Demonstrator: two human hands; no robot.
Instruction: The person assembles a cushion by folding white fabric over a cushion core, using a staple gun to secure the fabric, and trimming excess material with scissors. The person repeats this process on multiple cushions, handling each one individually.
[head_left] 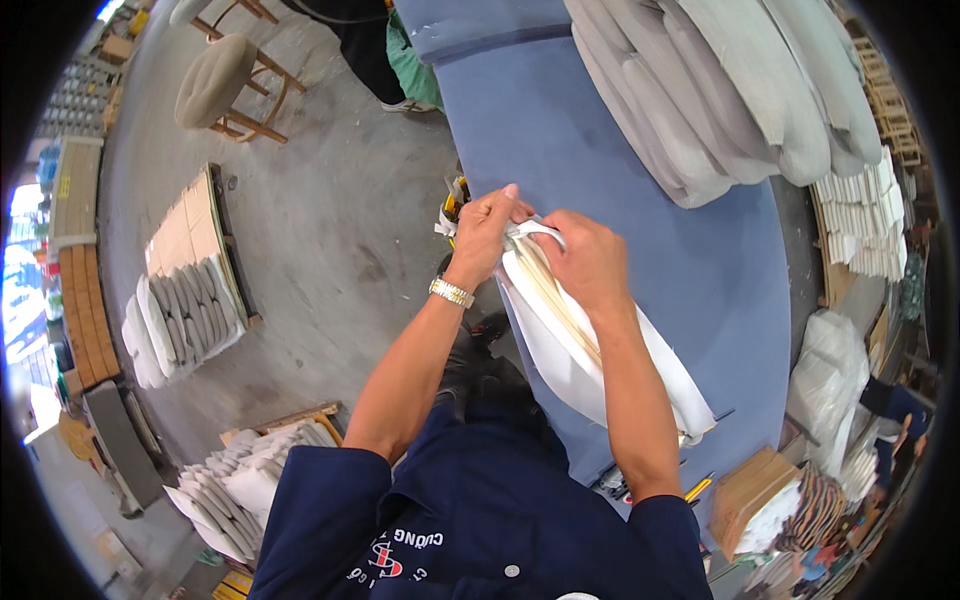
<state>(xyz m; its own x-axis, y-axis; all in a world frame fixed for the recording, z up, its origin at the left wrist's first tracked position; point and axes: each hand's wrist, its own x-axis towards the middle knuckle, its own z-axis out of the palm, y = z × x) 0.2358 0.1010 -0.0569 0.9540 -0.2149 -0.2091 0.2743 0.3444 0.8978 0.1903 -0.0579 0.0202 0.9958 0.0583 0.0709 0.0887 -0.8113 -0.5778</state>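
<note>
Over the near left edge of a blue padded table (700, 310), I hold a long white fabric-covered piece (545, 350) with pale tan, wood-like strips along its middle. My left hand (488, 228) pinches the fabric at its far end, thumb pointing forward. Close beside it, my right hand (590, 262) is closed on a folded white edge at the same end. The piece's near end rests toward the table's front, partly behind my right forearm. What lies between the fingertips is hidden.
Grey cushions (700, 110) are piled at the table's far right. A yellow-handled cutter (698, 489) lies near my right elbow, by a cardboard box (755, 495). Left on the floor are a stool (215, 85) and stacked grey pads (185, 315). Another person's shoe (408, 106) shows beyond the table.
</note>
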